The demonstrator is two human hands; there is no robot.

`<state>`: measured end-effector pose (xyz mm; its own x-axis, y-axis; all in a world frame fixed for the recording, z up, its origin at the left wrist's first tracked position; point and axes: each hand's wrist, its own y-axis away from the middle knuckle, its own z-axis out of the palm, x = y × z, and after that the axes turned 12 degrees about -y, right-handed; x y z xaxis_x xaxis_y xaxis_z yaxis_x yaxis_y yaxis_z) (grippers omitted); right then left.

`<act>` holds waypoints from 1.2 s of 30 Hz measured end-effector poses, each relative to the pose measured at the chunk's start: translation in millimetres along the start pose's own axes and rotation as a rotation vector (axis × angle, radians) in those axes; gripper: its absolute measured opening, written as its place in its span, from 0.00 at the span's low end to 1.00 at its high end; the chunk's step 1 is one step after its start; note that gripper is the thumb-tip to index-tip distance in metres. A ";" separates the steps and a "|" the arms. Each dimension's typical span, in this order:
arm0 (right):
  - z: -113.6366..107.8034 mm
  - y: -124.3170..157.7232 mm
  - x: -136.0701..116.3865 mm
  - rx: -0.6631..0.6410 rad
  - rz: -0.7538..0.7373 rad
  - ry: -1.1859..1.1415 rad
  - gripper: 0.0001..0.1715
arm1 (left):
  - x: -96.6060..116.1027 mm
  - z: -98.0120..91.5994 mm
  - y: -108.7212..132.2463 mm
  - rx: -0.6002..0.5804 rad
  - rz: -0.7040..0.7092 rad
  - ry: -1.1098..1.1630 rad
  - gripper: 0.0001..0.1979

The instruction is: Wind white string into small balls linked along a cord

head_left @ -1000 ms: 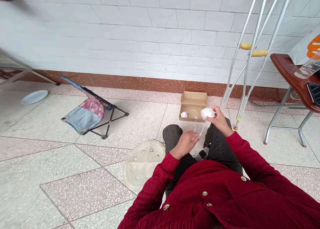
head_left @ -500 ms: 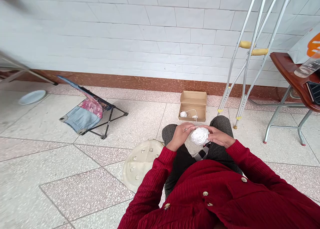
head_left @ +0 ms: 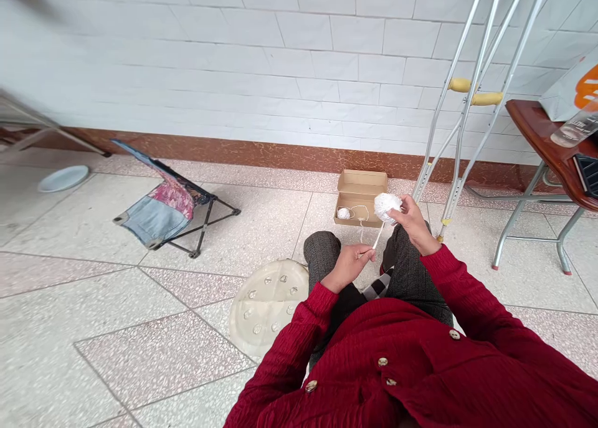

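Observation:
My right hand (head_left: 415, 224) grips a white ball of yarn (head_left: 387, 207) by its right side, raised above my knees. Lower and to the left, my left hand (head_left: 351, 263) pinches a white strand of yarn (head_left: 379, 236) that runs taut up to the ball. Just beyond my knees an opened cardboard box (head_left: 359, 200) stands on the floor, lid tipped back. Inside it lies a smaller white yarn ball (head_left: 344, 213), with a loose strand trailing over the box's front edge toward my hands.
At the right, crutches (head_left: 460, 135) lean on the tiled wall beside a brown folding table (head_left: 537, 129) holding a bottle (head_left: 572, 131). A low folding chair (head_left: 156, 213) stands left. A round pale stool top (head_left: 268, 303) is by my left knee; a plate (head_left: 63, 179) lies far left.
My right hand has lifted the yarn ball up and to the right. My left hand has left the ball and moved down, with a strand now stretched between them.

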<state>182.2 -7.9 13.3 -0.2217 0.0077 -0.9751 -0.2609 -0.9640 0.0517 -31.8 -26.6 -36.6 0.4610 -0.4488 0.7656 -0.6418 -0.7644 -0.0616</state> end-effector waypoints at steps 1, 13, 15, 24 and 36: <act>-3.4 -4.4 5.8 0.029 -0.058 0.100 0.31 | 1.0 -1.3 0.1 -0.004 0.014 -0.035 0.19; -13.1 32.3 68.4 -0.500 0.517 0.098 0.32 | 7.5 -41.2 -11.6 0.068 0.262 -0.366 0.12; -13.8 39.8 64.1 -0.583 0.630 -0.113 0.32 | 9.5 -46.1 -11.3 0.076 0.279 -0.304 0.12; -9.7 50.2 33.0 -0.555 0.573 -0.469 0.38 | -6.6 -31.2 -16.8 0.170 0.031 0.107 0.16; -3.2 28.6 -13.5 -0.180 0.253 -0.279 0.29 | -15.1 2.2 -6.4 -0.034 -0.065 0.088 0.21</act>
<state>180.8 -36.4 27.2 -0.5103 -0.1872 -0.8394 -0.0029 -0.9756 0.2193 -33.3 -16.0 -49.1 0.4473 -0.3555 0.8207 -0.6334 -0.7737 0.0100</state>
